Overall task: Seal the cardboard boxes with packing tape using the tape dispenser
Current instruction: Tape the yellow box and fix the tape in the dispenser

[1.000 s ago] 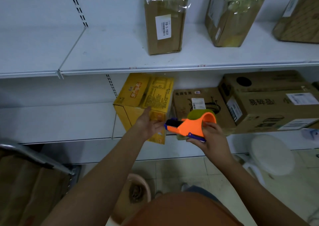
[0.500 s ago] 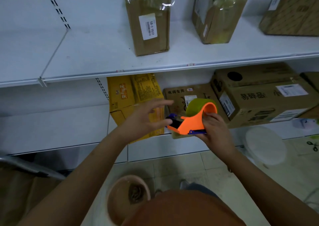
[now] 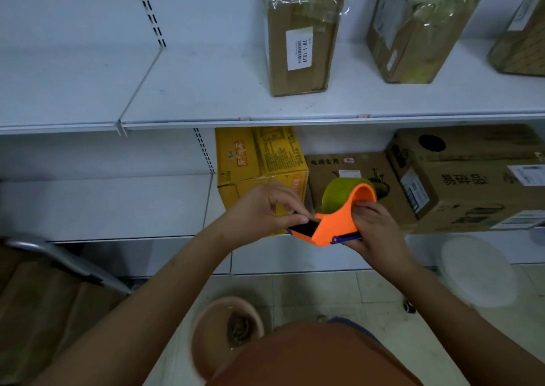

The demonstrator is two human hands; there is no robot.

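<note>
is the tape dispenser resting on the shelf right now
No, the tape dispenser is held in the air in front of the lower shelf, gripped by the right hand with the left hand at its front end.

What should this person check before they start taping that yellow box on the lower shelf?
1. Dispenser held firmly: ok. The right hand grips the orange tape dispenser from behind.
2. Tape loaded: ok. A greenish tape roll sits in the dispenser.
3. Free tape end pulled out: cannot tell. The left hand has its fingers pinched at the dispenser's front, but the clear tape itself is not visible.
4. Target within reach: ok. The yellow box stands on the lower shelf just behind the hands.
5. Box flaps closed: cannot tell; its top is hidden under the upper shelf.
</note>
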